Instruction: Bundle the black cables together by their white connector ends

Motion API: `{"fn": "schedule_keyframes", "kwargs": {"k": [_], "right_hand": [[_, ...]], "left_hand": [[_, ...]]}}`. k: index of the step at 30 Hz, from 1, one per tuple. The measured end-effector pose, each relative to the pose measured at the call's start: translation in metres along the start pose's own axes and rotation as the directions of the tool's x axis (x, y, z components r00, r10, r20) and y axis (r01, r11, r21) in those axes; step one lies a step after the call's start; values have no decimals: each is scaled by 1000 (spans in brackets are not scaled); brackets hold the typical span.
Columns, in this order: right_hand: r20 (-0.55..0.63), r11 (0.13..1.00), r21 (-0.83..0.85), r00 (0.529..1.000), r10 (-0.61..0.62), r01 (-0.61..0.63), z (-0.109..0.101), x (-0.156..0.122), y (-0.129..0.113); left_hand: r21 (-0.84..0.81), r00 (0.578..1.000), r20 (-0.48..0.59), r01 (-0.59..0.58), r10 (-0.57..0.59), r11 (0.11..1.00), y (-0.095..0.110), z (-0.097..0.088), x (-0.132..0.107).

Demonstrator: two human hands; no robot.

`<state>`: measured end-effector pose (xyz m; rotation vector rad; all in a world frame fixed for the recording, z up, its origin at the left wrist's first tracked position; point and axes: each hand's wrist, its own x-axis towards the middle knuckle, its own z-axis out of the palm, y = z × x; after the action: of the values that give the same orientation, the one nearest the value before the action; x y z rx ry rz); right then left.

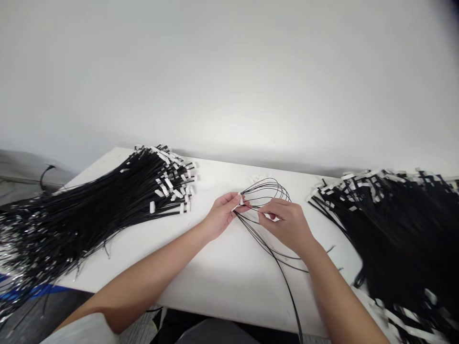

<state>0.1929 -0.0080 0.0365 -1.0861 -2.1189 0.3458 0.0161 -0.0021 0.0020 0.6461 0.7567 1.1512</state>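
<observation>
In the middle of the head view, my left hand (224, 214) pinches a small white connector (241, 198) between thumb and fingers. Thin black wires (283, 191) run out of the connector and loop round to the right. Other lengths trail down over the table's front edge. My right hand (285, 220) is closed, thumb against forefinger, on one of the black wires just right of the connector. The pinched tip of that wire is too small to make out.
On the left lies a large bundle of black wires (118, 196) with white connectors at its far end. A second big heap of black wires (401, 229) covers the right side. Both rest on a white table (215, 267) against a pale wall (229, 86).
</observation>
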Motion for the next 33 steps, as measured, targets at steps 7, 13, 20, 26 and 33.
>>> {"fn": "schedule_keyframes", "kwargs": {"k": [7,13,20,26,33], "right_hand": [[-80,999,-36,997,9,-12,2,-1,3],[-138,975,-209,985,-100,70,5,-3,8],[-45,797,-536,933,-356,278,12,-3,3],[-96,860,-440,939,-331,258,19,-5,2],[-99,886,-402,950,-295,233,19,-5,1]], "left_hand": [[4,1000,14,16,-16,1000,1,-2,0],[58,998,60,24,-27,998,0,-2,-1],[113,996,53,64,-70,992,1,-1,-1],[88,996,56,57,-62,994,2,0,-2],[87,996,72,52,-59,995,1,1,-2]]}}
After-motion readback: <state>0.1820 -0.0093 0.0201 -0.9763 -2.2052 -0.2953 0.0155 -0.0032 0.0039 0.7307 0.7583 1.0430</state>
